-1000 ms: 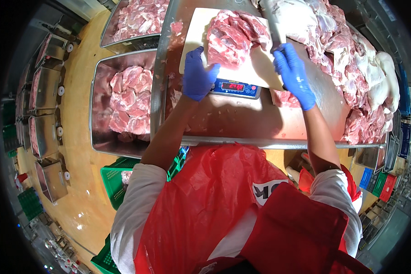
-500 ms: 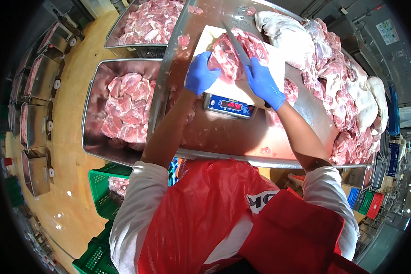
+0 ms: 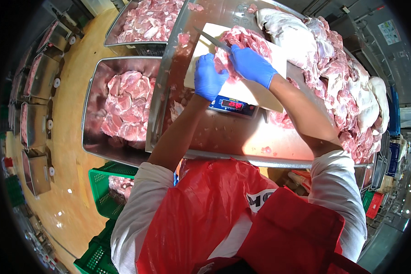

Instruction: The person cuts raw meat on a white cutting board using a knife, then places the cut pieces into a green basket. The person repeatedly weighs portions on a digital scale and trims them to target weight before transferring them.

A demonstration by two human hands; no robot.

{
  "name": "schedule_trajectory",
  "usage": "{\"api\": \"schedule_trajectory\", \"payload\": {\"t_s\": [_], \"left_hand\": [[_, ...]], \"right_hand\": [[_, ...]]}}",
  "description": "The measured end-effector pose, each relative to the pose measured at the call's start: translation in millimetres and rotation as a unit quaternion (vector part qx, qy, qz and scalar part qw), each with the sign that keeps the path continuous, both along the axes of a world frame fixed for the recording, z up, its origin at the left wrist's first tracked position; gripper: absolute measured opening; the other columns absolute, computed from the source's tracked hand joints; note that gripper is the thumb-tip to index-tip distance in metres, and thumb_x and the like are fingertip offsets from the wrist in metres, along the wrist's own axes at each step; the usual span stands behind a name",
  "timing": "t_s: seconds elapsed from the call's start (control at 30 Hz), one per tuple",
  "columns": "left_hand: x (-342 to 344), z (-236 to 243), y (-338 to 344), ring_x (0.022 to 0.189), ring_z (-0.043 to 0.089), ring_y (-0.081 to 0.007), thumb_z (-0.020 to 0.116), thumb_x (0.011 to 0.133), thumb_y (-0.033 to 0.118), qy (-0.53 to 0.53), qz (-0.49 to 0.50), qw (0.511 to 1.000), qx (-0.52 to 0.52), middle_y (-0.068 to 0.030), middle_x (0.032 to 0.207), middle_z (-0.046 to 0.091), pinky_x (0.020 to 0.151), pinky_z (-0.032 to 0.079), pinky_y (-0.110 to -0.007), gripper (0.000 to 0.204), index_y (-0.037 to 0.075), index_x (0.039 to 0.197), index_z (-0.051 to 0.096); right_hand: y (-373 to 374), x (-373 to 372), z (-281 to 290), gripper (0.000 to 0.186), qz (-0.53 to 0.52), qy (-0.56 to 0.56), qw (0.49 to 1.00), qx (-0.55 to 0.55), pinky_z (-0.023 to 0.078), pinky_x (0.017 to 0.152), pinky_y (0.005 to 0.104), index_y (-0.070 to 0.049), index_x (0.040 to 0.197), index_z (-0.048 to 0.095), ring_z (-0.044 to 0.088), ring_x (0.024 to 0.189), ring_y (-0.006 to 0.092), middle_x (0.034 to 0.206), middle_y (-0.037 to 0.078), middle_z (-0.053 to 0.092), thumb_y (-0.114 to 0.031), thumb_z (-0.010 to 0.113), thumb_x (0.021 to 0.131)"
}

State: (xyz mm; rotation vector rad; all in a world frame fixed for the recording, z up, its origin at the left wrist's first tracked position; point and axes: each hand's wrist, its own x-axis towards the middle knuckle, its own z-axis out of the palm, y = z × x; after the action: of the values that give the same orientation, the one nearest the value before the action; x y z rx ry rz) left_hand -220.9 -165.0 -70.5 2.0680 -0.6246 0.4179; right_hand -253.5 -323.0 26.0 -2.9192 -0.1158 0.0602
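Observation:
A large piece of raw meat [image 3: 250,41] lies on a white cutting board [image 3: 201,50], which rests on a digital scale [image 3: 233,106] with a lit red display. My blue-gloved left hand [image 3: 210,78] is at the meat's near left edge, thumb and fingers closed on that edge. In my blue-gloved right hand [image 3: 252,66] is a knife [image 3: 213,39], its blade pointing to the far left across the meat and the board. The right hand's fingers wrap the handle and mostly hide it.
Right of the board, large pale-skinned cuts [image 3: 290,39] are heaped along the metal table [image 3: 214,137]. Small scraps [image 3: 183,38] dot its surface. To the left stand a metal tub [image 3: 90,109] of meat pieces, another tub [image 3: 134,45] beyond it, and green crates [image 3: 98,192] lower down.
The knife has swung from upright over the meat to pointing far left, as my right hand moved left and away from me. My left hand has shifted slightly right.

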Motion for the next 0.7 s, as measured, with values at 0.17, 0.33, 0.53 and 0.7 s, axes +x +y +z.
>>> {"api": "schedule_trajectory", "payload": {"t_s": [0.17,0.33,0.53,0.7], "left_hand": [[-7.9,-1.7,-3.2,0.104,0.058,-0.0391,0.082,0.068,0.018,0.002,0.011,1.0,0.013,-0.0228,0.107,0.061,0.094,0.047,-0.046,0.054,-0.003,0.113,0.06],[-10.2,-2.9,-3.8,0.103,0.058,-0.0391,0.083,0.069,0.019,-0.003,0.015,1.0,0.018,-0.0217,0.108,0.062,0.093,0.047,-0.047,0.055,-0.003,0.114,0.06],[2.0,-12.7,-4.9,0.103,0.058,-0.036,0.08,0.068,0.016,-0.023,-0.003,1.0,-0.014,-0.0154,0.107,0.059,0.089,0.048,-0.05,0.058,0.004,0.118,0.054],[24.6,-2.7,13.8,0.093,0.06,-0.0303,0.087,0.072,0.016,0.147,-0.183,0.946,-0.223,-0.0151,0.101,0.059,0.083,0.052,-0.038,0.062,0.002,0.122,0.053]], "right_hand": [[-12.0,-31.6,-3.4,0.026,0.04,0.018,0.998,-0.048,0.052,0.07,0.0545,0.006,0.108,0.046,0.067,0.078,0.0462,0.082,0.03,0.065,-0.018,0.047,0.1],[-17.9,-74.2,-10.7,0.021,0.029,0.056,0.995,-0.08,0.055,0.069,0.0516,0.005,0.112,0.047,0.069,0.079,0.0438,0.084,0.028,0.067,-0.01,0.046,0.098],[-35.3,-148.1,-32.4,0.021,-0.019,0.117,0.989,-0.087,0.055,0.063,0.0514,0.004,0.112,0.047,0.069,0.074,0.0422,0.079,0.025,0.066,-0.013,0.046,0.099],[-56.6,-208.7,2.1,0.024,-0.027,0.095,0.99,-0.102,0.053,0.056,0.0532,0.002,0.109,0.05,0.067,0.064,0.0417,0.07,0.023,0.064,-0.019,0.052,0.098]]}}
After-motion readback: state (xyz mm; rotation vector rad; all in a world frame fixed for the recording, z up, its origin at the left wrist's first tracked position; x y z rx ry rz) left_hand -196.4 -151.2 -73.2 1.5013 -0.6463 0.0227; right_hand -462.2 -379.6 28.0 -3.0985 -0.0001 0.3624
